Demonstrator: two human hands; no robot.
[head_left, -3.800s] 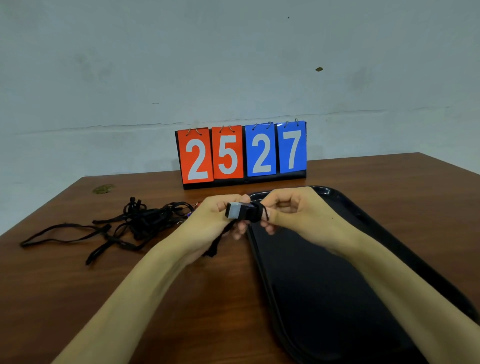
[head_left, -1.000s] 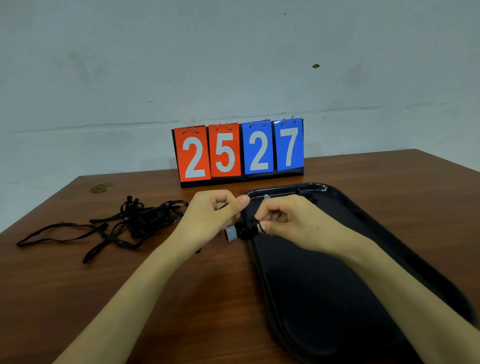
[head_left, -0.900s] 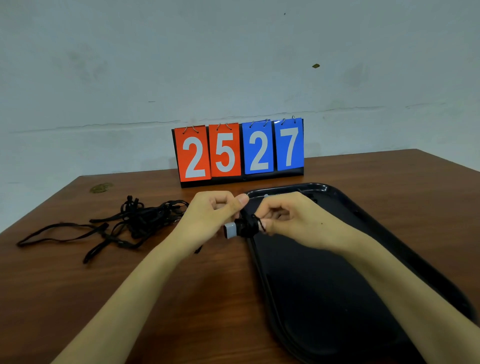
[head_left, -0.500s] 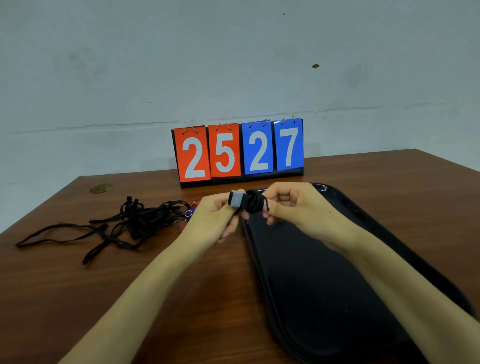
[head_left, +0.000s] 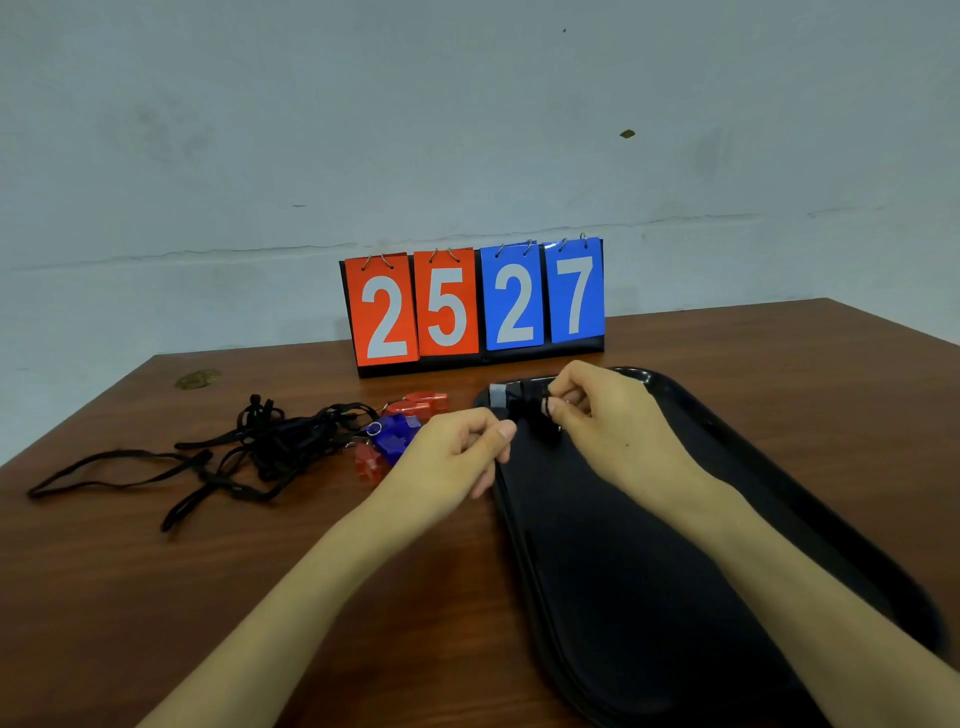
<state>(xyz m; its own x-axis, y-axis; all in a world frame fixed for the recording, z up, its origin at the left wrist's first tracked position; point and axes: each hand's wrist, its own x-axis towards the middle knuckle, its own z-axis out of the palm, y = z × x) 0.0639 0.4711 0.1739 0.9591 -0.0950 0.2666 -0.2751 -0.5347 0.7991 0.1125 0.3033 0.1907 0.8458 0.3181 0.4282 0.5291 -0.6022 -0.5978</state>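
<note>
At frame centre, the right hand (head_left: 605, 415) pinches a cord-wrapped black whistle (head_left: 511, 404) over the far corner of the black tray (head_left: 623, 571). The left hand (head_left: 452, 457) has its grip curled just beside the whistle. I cannot tell whether it pinches anything.

Near bench (head_left: 156, 597) lies open beside the tray (head_left: 597, 545); cords (head_left: 249, 452) and whistles (head_left: 395, 439) clutter the left. Scoreboard (head_left: 475, 306) blocks the back.

Brown wooden table (head_left: 156, 597) against pale grey wall (head_left: 260, 130); horizontal crack (head_left: 208, 253), small dark mark (head_left: 627, 133) on wall.
</note>
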